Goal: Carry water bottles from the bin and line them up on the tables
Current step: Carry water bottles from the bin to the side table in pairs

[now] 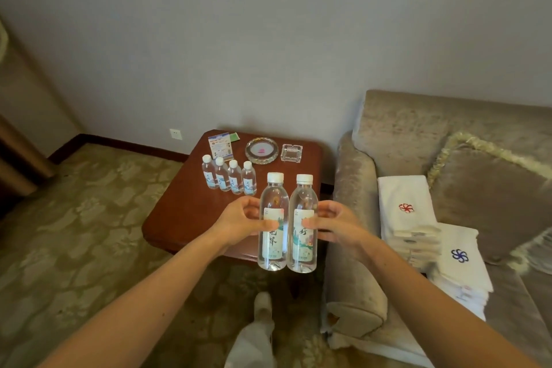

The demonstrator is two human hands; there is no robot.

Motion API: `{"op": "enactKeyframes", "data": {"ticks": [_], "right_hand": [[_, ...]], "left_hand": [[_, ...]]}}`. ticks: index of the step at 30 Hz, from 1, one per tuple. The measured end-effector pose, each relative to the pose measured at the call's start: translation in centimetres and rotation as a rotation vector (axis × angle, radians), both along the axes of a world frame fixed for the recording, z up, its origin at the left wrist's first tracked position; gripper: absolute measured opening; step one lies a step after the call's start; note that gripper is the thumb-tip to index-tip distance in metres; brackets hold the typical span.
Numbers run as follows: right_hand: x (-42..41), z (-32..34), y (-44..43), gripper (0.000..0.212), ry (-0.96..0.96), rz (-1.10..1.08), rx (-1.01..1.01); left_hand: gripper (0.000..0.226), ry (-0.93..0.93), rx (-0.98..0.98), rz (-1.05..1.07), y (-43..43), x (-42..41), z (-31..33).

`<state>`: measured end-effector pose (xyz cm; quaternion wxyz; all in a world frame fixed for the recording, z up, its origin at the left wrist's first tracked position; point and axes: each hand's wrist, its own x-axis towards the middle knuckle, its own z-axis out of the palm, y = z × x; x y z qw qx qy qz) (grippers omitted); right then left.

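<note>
Left hand (pixel 242 222) grips one water bottle (pixel 273 222), right hand (pixel 331 225) another (pixel 302 225) | above side table (pixel 179 218) | advice: set upright beside four-bottle row (pixel 229 178) (labels forward).

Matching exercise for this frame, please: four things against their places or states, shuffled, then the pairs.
1. four small water bottles
2. two larger water bottles
3. square glass ashtray
4. white towels

a. stacked on the sofa
b. in a row on the table
c. gripped upright by left hand and right hand
d. near the table's back edge

Pairs: 1-b, 2-c, 3-d, 4-a
</note>
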<state>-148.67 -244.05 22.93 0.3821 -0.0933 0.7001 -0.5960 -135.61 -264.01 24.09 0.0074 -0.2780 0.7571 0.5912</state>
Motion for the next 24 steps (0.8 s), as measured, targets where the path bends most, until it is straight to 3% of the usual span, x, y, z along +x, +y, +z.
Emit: {"op": "enactKeyframes", "data": {"ticks": [11, 24], "right_hand": [[-15.5, -6.2, -9.5, 0.05, 0.108, -0.09, 0.108], [-28.0, -22.9, -15.7, 0.059, 0.16, -0.063, 0.173]], "left_hand": [[0.056, -0.043, 0.048, -0.093, -10.9, -18.2, -6.9], [0.064, -0.018, 0.095, -0.025, -16.6, -30.2, -25.2]]}}
